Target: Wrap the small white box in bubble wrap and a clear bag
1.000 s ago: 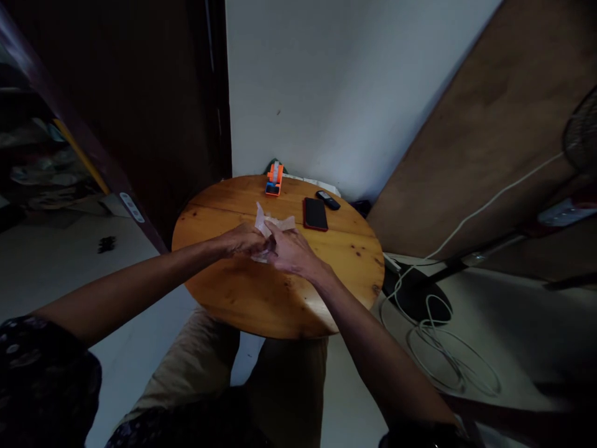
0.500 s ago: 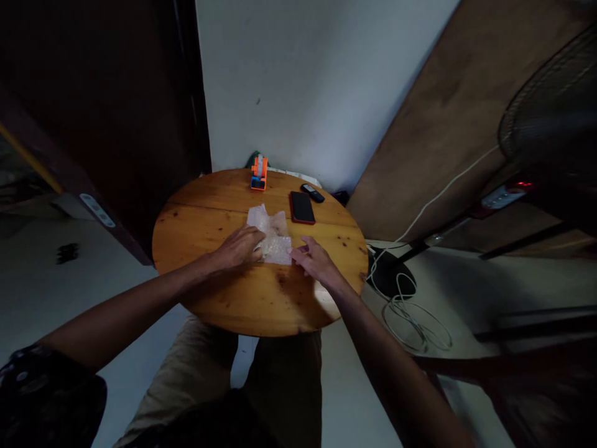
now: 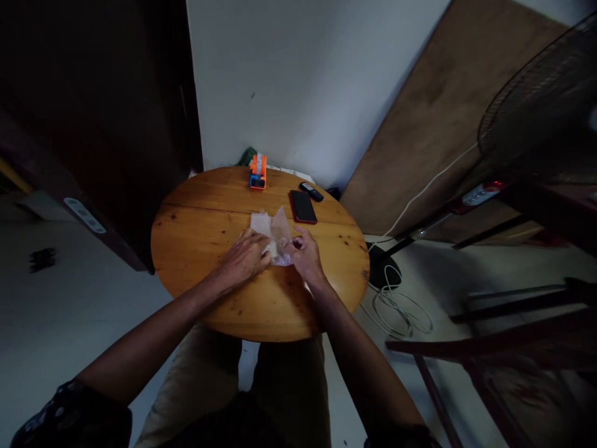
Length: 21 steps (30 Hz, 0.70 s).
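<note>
A crumpled piece of clear bubble wrap lies on the round wooden table, with one flap standing up. My left hand presses on its left part, fingers closed over the plastic. My right hand pinches the wrap's right edge between thumb and finger. Whether anything is inside the wrap cannot be made out. Behind it lies a black phone-like object with a red edge, and beside that a small dark handset. An orange and blue tape dispenser stands near the table's back edge.
Against the wall the table's far edge has a green item and white material behind it. To the right are a standing fan, coiled white cable and a dark red chair. A dark door frame stands at the left.
My right hand has closed on the wrap's right edge and moved slightly left. My left hand has shifted a little right. The wrap is more bunched, its flap raised. The camera view has shifted slightly.
</note>
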Each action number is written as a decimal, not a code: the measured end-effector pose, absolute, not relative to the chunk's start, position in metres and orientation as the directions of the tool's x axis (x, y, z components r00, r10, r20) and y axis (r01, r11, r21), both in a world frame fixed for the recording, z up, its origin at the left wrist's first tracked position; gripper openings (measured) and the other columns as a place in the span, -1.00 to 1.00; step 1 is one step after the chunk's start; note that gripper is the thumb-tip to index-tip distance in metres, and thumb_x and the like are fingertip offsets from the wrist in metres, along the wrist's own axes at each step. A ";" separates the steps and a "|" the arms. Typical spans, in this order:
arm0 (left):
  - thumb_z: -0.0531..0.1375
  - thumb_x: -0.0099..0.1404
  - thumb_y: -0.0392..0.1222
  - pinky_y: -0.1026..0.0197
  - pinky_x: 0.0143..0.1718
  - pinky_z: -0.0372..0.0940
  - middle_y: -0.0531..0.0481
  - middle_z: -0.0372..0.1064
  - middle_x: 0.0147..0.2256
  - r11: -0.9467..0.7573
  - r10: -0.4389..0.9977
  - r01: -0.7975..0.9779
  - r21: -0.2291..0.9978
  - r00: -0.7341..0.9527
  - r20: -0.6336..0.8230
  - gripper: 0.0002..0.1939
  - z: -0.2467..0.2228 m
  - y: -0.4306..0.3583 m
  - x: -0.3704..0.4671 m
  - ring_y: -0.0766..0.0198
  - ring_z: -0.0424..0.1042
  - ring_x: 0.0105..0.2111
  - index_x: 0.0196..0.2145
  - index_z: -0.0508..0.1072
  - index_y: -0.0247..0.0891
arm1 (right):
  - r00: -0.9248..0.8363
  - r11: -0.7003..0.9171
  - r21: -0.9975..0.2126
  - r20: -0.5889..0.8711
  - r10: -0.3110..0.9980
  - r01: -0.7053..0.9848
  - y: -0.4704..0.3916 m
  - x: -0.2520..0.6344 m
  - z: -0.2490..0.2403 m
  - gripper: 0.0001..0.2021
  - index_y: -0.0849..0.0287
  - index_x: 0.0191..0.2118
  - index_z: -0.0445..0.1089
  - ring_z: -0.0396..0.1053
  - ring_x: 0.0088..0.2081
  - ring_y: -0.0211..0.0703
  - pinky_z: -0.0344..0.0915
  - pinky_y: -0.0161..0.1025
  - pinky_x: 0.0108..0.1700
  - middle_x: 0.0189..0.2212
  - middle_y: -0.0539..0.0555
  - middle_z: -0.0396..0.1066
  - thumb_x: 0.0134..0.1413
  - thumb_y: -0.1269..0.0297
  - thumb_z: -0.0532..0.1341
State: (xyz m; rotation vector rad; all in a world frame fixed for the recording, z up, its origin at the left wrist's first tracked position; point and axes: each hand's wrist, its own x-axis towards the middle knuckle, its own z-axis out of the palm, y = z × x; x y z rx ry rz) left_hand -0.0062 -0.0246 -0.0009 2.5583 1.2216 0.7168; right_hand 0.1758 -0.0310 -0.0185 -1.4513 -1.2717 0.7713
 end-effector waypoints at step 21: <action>0.22 0.20 -0.27 -0.03 0.13 0.32 -0.23 0.38 -0.02 -0.478 0.878 0.506 0.718 0.309 0.366 -0.45 -0.021 -0.024 0.005 0.01 0.37 0.04 0.16 0.38 -0.35 | -0.037 -0.076 -0.987 -0.082 0.996 0.144 -0.049 0.162 0.026 -0.63 0.21 -0.07 0.42 0.39 -0.44 -0.25 0.34 -0.31 -0.46 -0.22 0.12 0.53 -0.06 0.28 0.30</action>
